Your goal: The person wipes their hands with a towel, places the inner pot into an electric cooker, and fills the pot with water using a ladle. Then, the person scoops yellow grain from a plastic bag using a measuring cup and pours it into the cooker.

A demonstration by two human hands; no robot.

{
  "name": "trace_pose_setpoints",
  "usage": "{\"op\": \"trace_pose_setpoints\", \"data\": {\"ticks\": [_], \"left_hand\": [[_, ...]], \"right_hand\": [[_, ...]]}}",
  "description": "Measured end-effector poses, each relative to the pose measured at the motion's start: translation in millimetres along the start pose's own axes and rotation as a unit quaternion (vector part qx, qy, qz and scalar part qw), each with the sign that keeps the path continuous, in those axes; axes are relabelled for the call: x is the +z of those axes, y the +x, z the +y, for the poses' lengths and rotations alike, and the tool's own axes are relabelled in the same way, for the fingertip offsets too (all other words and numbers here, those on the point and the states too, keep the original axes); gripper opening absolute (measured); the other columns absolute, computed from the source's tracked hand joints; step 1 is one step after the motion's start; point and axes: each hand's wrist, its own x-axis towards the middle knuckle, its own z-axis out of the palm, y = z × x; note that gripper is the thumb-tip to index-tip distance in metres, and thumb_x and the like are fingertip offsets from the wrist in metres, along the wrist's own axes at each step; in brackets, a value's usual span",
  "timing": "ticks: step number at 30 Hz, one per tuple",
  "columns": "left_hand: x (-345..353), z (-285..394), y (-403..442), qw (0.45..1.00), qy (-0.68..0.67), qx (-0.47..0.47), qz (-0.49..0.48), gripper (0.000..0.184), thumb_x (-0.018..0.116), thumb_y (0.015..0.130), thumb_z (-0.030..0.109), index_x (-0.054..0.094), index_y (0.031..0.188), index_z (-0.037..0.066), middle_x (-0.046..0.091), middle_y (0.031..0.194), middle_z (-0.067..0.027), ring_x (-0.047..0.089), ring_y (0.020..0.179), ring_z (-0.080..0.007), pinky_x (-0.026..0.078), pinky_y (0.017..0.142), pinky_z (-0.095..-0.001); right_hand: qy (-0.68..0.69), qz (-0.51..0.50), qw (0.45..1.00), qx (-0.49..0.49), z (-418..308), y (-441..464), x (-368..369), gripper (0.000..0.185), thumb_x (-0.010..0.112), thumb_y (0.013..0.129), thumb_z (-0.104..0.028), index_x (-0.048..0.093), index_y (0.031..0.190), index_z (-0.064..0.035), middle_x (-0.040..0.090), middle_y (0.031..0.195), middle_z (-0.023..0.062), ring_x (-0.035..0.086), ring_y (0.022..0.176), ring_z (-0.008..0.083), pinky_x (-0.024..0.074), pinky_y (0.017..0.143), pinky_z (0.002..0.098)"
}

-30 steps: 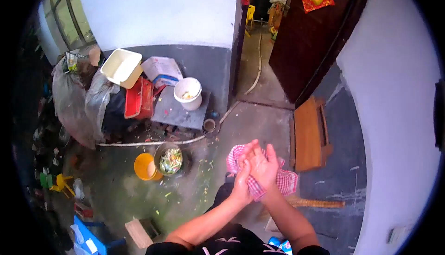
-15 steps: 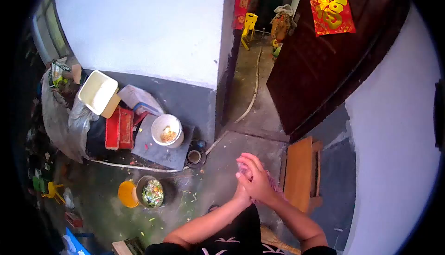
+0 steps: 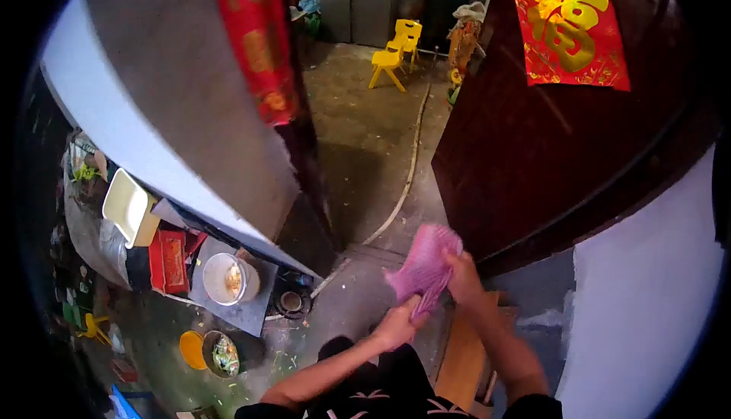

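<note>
The pink cloth [image 3: 428, 258] spreads between both hands, by the door's [image 3: 541, 168] lower corner. The left hand [image 3: 400, 325] has its fingers curled closed around the cloth's near end; the right hand [image 3: 461, 276] grips its right edge, fingers bent in. A white bucket [image 3: 250, 286] stands well left of the door.

The cloth [image 3: 428, 261] is checked pink, the poster [image 3: 572, 29] red and gold.
</note>
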Motion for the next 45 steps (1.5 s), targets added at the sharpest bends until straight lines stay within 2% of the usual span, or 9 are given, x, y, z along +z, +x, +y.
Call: {"op": "trace_pose_setpoints", "data": {"ticks": [6,9,12,17,26,29,35,44,45], "left_hand": [[-35.9,-14.7,64.7,0.992,0.008,-0.122,-0.016,0.03,0.059,0.088,0.028,0.056,0.111,0.008,0.061,0.1,-0.0187,0.064,0.083,-0.0323,0.05,0.074,-0.0382],[-51.8,-4.2,89.4,0.989,0.03,-0.118,0.085,0.042,0.065,0.085,0.026,0.053,0.12,0.006,0.059,0.111,-0.017,0.063,0.094,-0.0284,0.05,0.079,-0.0357],[-65.5,6.6,133.4,0.984,-0.107,-0.08,0.117,0.061,0.072,0.08,0.023,0.045,0.131,0.005,0.051,0.124,-0.0167,0.059,0.105,-0.026,0.049,0.085,-0.0343],[-80.8,40.8,224.0,0.981,0.035,0.034,0.189,0.089,0.083,0.066,0.028,0.034,0.135,-0.001,0.048,0.125,-0.0194,0.045,0.119,-0.0338,0.035,0.101,-0.0422],[-143.6,-13.4,410.2,0.967,-0.119,-0.042,0.221,0.037,0.059,0.087,0.017,0.048,0.12,0.004,0.063,0.094,-0.0123,0.061,0.09,-0.023,0.046,0.085,-0.0357],[-197.0,-9.0,451.6,0.951,-0.16,-0.064,0.256,0.05,0.062,0.086,0.019,0.041,0.128,0.003,0.059,0.108,-0.0141,0.057,0.1,-0.0238,0.044,0.09,-0.0345],[-291.7,31.1,468.1,0.932,-0.287,0.008,0.223,0.069,0.068,0.082,0.017,0.03,0.137,0.0,0.039,0.138,-0.014,0.039,0.126,-0.0221,0.031,0.106,-0.0365],[-382.4,112.7,428.1,0.816,-0.119,0.033,0.565,0.044,0.06,0.086,0.006,0.048,0.129,0.002,0.053,0.122,-0.0065,0.051,0.112,-0.0126,0.041,0.096,-0.0292],[-394.0,135.9,423.9,0.794,-0.051,0.046,0.604,0.045,0.06,0.085,0.004,0.049,0.128,0.004,0.054,0.123,-0.01,0.053,0.111,-0.0159,0.042,0.095,-0.0306]], "right_hand": [[0.091,0.076,0.99,0.075,-81.9,99.2,-11.5,0.029,0.051,0.095,-0.032,0.061,0.098,-0.0046,0.064,0.087,0.0053,0.062,0.076,0.0179,0.0505,0.07,0.0351],[0.188,-0.024,0.978,0.083,-82.0,148.1,-27.6,0.027,0.046,0.096,-0.031,0.06,0.102,-0.0092,0.065,0.092,0.0021,0.063,0.084,0.0174,0.0517,0.076,0.0367],[0.251,-0.102,0.959,0.085,-102.9,177.9,-11.2,0.029,0.043,0.097,-0.03,0.059,0.11,-0.0093,0.066,0.1,0.0025,0.063,0.093,0.0189,0.0501,0.084,0.0366],[0.186,-0.188,0.956,0.13,-131.5,208.2,25.0,0.035,0.046,0.096,-0.022,0.049,0.127,-0.0055,0.061,0.114,0.0069,0.06,0.101,0.0209,0.0456,0.092,0.0372],[-0.045,-0.101,0.993,-0.027,-178.7,430.2,40.4,0.025,0.054,0.092,-0.017,0.059,0.108,0.0004,0.061,0.096,0.0039,0.056,0.085,0.012,0.0445,0.077,0.029],[-0.241,-0.102,0.962,-0.075,-188.8,512.5,62.2,0.032,0.061,0.088,-0.026,0.059,0.103,0.002,0.06,0.093,0.0051,0.054,0.085,0.0121,0.0425,0.073,0.0284],[-0.03,-0.156,0.985,0.063,-194.3,601.2,153.0,0.021,0.06,0.087,-0.02,0.058,0.096,-0.001,0.061,0.089,0.0066,0.059,0.083,0.0172,0.0474,0.073,0.0327],[0.132,-0.489,0.819,0.269,-195.3,605.5,372.4,0.039,0.052,0.091,-0.04,0.057,0.111,-0.008,0.063,0.1,0.0061,0.061,0.09,0.0206,0.0502,0.077,0.035],[0.124,-0.644,0.685,0.317,-189.3,617.2,394.0,0.046,0.049,0.091,-0.047,0.053,0.117,-0.0086,0.061,0.106,0.0081,0.06,0.091,0.02,0.0498,0.077,0.0339]]}}
